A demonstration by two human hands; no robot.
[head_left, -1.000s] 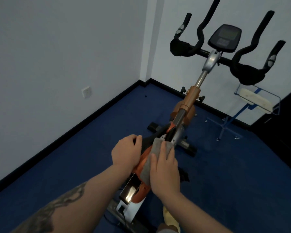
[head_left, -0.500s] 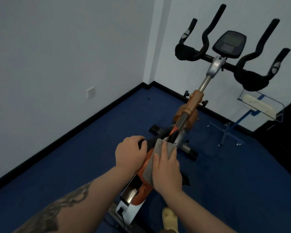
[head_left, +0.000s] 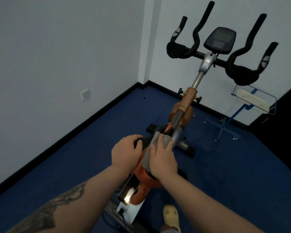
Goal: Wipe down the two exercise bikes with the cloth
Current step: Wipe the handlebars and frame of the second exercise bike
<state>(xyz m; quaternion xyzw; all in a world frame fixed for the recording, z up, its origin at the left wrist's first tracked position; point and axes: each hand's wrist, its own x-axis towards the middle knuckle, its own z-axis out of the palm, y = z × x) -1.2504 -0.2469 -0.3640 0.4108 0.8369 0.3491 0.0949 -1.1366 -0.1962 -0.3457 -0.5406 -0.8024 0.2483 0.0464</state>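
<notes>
An orange exercise bike with black handlebars and a console stands in front of me on blue carpet. My right hand lies flat on a grey cloth, pressing it onto the bike's orange frame just below the chrome post. My left hand grips a black part on the left side of the frame, fingers curled round it. Only one bike is in view.
White walls meet in a corner behind the bike, with a wall socket on the left. A blue-framed stand holding a pale board stands at the right. My foot in a yellow shoe is beside the bike's base.
My right hand and the cloth have slid slightly up the frame toward the chrome post. My left hand keeps its hold. The view has tilted a little, showing more handlebar.
</notes>
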